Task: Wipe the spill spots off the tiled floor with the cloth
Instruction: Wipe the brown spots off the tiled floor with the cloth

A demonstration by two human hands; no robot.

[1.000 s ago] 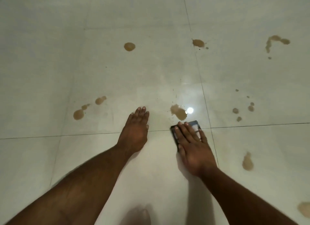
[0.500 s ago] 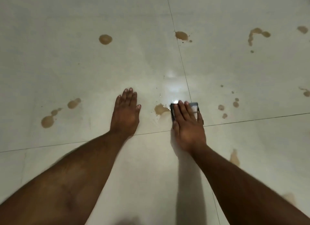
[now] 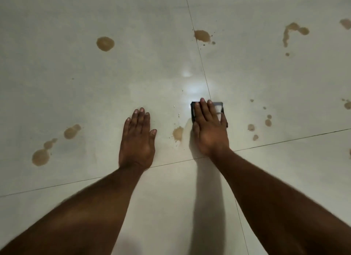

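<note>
Far out to the left of my left fingers [image 3: 139, 115] sits a chain of brown spots [image 3: 40, 156], with another blot [image 3: 71, 131] closer in, all well apart from either hand. My left hand [image 3: 137, 140] lies flat on the tiled floor [image 3: 76, 87], fingers straight and together, holding nothing, only propping me. Between my two hands, just off the thumb side of my right hand [image 3: 209, 130], is the nearest spill spot [image 3: 178, 133]; its long axis runs roughly toward and away from me, and a pale smear at its upper edge reaches toward the cloth [image 3: 218, 104]. That cloth is dark, folded small, and pinned to the floor under my right fingers [image 3: 203, 110], which lie straight over it and press down rather than curl round it; I think its far corners peek out past my fingertips, though most of it is hidden. So the next stroke, as I judge it, is a short sideways sweep leftward and slightly back toward me, and the right hand is the nearer one. Off to the right of those fingers a cluster of small drops [image 3: 268, 122] waits near the grout line.
</note>
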